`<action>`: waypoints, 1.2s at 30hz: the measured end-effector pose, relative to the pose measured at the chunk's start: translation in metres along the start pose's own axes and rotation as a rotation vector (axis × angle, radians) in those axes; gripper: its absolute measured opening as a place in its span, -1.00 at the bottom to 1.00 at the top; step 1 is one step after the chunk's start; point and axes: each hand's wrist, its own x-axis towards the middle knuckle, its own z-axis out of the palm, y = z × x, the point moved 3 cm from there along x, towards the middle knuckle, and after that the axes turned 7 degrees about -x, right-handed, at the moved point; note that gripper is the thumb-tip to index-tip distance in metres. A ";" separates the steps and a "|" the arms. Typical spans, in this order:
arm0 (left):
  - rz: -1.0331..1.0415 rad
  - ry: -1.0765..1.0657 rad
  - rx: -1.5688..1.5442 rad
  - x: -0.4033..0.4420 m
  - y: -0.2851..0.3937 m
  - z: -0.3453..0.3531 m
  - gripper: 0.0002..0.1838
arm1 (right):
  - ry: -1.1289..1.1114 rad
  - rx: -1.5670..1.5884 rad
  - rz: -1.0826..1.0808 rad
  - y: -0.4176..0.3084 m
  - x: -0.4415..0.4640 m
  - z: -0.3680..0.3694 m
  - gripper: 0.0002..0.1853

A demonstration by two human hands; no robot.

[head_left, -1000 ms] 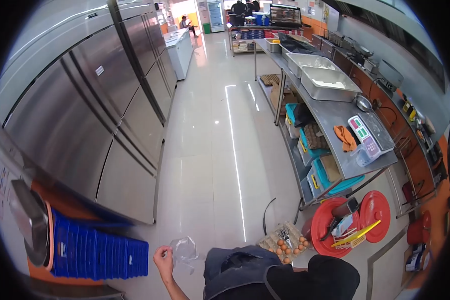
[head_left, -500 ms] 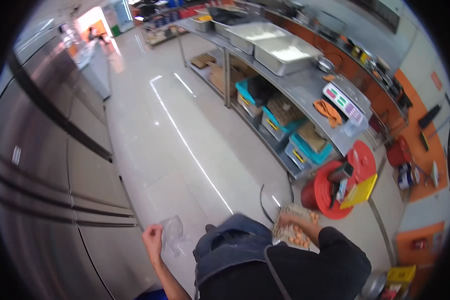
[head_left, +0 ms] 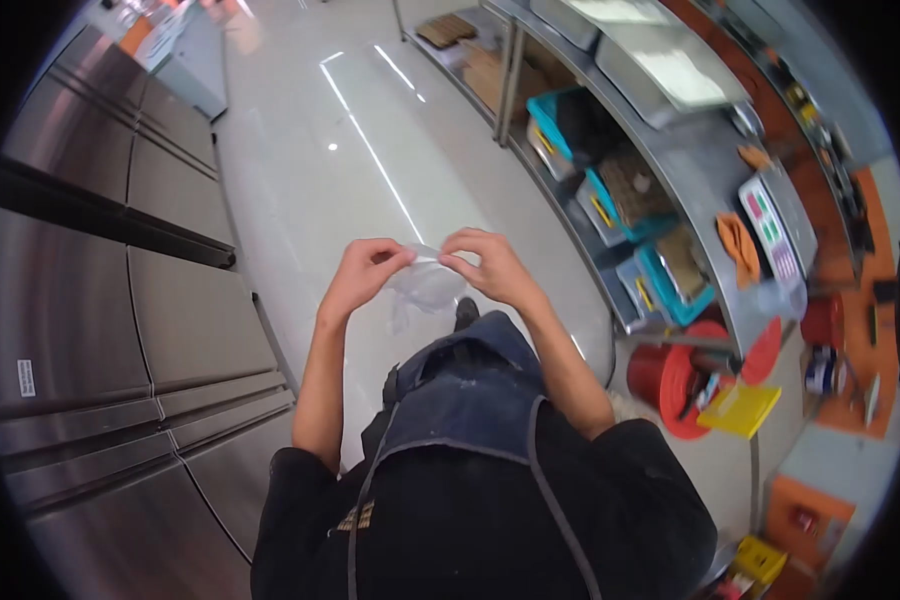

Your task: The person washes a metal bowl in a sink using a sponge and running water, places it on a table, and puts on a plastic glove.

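Observation:
A clear plastic bag (head_left: 428, 287) hangs in front of my apron, stretched between my two hands. My left hand (head_left: 368, 270) pinches one side of its upper edge between thumb and fingers. On the other side of that edge, my right hand (head_left: 488, 264) pinches the plastic in the same way. The bag hangs limp below the fingers, with the tiled floor showing through it. I cannot make out anything inside it.
Steel refrigerators (head_left: 80, 320) line the left. On the right stands a steel table (head_left: 660, 150) with metal trays, a scale (head_left: 770, 225) and an orange cloth (head_left: 738, 250); lidded bins (head_left: 610, 215) fill its lower shelf. A red bucket (head_left: 660, 375) stands near its end.
My right hand has left the eggs in the tray on the right and come to the plastic bag. My left hand has brought the bag up in front of me.

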 end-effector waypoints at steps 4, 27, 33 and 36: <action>-0.011 -0.006 -0.051 0.068 0.013 -0.027 -0.83 | -0.087 0.165 0.211 0.030 0.073 -0.021 -0.84; -0.008 0.263 -0.224 0.312 -0.049 -0.165 -0.73 | 0.020 0.532 0.680 0.182 0.355 0.069 -0.77; -0.146 0.381 -0.127 0.351 -0.051 -0.201 -0.69 | 0.020 0.550 0.649 0.186 0.388 0.071 -0.74; -0.077 0.432 -0.086 0.363 -0.063 -0.212 -0.71 | -0.004 0.510 0.621 0.204 0.396 0.081 -0.77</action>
